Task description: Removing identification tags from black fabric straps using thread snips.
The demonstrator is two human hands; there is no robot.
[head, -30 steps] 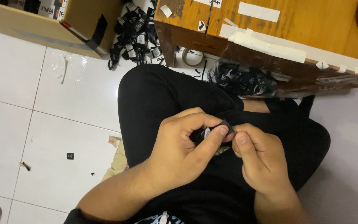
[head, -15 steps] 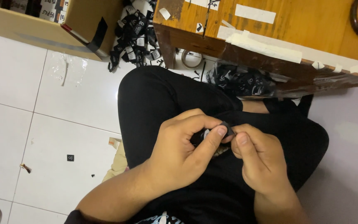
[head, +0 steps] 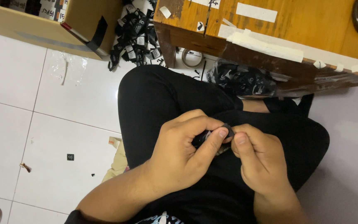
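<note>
My left hand (head: 183, 153) and my right hand (head: 257, 159) meet over my lap, above black trousers (head: 158, 95). Between their fingertips they pinch a small black part (head: 228, 130), mostly hidden by the fingers. My left thumb presses along its side while my right thumb and forefinger grip its other end. What kind of part it is cannot be made out.
A wooden table (head: 295, 25) with strips of white tape stands ahead. A clear bag of black parts (head: 241, 81) lies under its edge. A cardboard box (head: 50, 25) and a pile of black labelled parts (head: 135, 29) sit on the white tiled floor, beside a tape roll (head: 191, 58).
Both hands stay together on the small black part, with only slight finger shifts. The view has drifted a little.
</note>
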